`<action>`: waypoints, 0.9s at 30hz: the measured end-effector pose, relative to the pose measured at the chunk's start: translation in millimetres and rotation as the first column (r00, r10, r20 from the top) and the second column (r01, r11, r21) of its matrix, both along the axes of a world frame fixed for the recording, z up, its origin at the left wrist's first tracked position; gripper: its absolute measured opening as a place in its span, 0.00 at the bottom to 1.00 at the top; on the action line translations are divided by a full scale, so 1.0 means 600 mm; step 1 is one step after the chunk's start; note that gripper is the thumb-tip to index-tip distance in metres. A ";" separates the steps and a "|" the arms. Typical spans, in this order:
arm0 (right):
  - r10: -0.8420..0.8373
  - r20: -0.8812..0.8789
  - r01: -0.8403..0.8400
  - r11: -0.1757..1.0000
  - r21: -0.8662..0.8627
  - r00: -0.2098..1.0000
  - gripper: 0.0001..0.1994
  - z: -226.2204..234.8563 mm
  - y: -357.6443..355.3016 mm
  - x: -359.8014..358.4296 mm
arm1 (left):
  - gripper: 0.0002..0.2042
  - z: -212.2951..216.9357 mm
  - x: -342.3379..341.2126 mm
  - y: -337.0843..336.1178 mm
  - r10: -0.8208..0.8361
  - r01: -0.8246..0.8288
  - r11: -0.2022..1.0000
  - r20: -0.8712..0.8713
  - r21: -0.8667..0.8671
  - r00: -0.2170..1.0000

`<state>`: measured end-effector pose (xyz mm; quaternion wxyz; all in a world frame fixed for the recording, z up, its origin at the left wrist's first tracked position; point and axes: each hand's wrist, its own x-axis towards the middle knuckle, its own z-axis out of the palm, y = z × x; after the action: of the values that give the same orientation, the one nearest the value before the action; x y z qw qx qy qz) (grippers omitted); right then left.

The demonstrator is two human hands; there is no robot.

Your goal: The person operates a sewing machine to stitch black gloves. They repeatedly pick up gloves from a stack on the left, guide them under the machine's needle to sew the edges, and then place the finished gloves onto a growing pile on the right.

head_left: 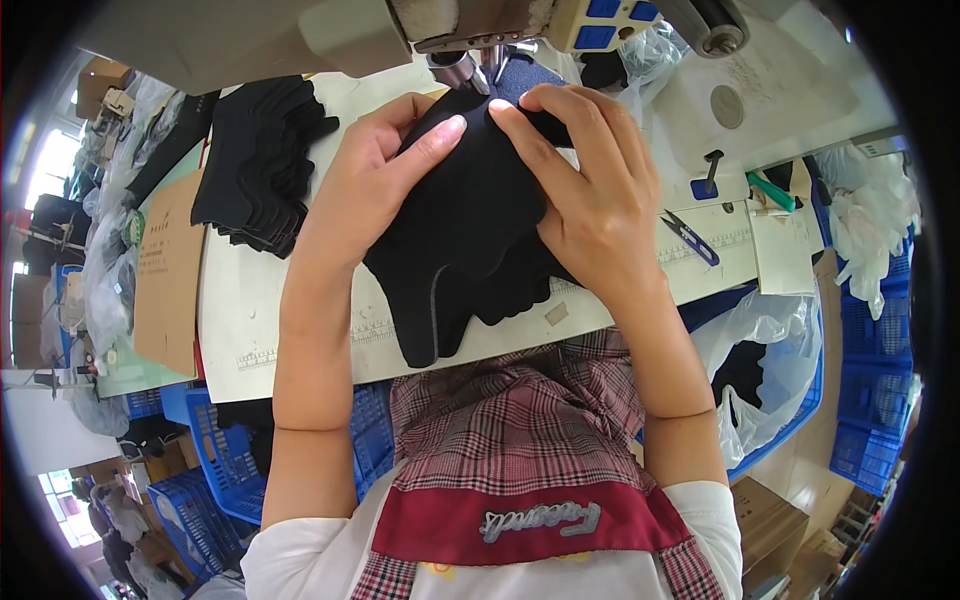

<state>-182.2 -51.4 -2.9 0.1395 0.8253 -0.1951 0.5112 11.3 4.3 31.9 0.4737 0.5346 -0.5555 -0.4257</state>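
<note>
A black fabric piece (455, 215) with curved edges lies under the sewing machine's needle area (495, 68). One long edge carries a light grey seam line, and its lower corner hangs toward the table's near edge. My left hand (372, 175) grips its left side, thumb on top and fingers partly hidden beneath. On the other side, my right hand (600, 175) closes on the cloth with thumb and forefinger close to the needle. More black cloth shows below the right hand. The needle tip itself is too small to make out.
A stack of dark cut fabric pieces (255, 160) lies left on the white table (255, 325), beside a cardboard sheet (168, 280). Blue-handled thread snips (692, 238) rest at the right. Blue baskets (225, 455) stand below left; a plastic-lined blue basket (815, 385) is at right.
</note>
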 end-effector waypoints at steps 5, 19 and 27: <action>0.020 0.004 -0.020 1.000 0.000 1.000 0.22 -0.001 0.005 0.002 | 0.16 -0.005 -0.002 0.000 0.014 -0.014 1.000 -0.061 0.001 0.998; 0.052 0.008 -0.052 0.999 -0.004 0.999 0.23 -0.007 0.010 -0.005 | 0.17 -0.021 -0.048 0.003 0.158 -0.184 0.979 -0.230 -0.093 0.960; 0.158 0.038 -0.156 0.987 -0.038 0.987 0.23 -0.005 -0.018 -0.015 | 0.12 -0.051 -0.034 0.034 0.300 -0.317 0.909 -0.104 -0.271 0.948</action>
<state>-191.0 -62.0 -5.6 0.1093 0.8248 -0.1233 0.5408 -9.4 24.5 1.1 0.6231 0.5289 -0.5051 -0.2772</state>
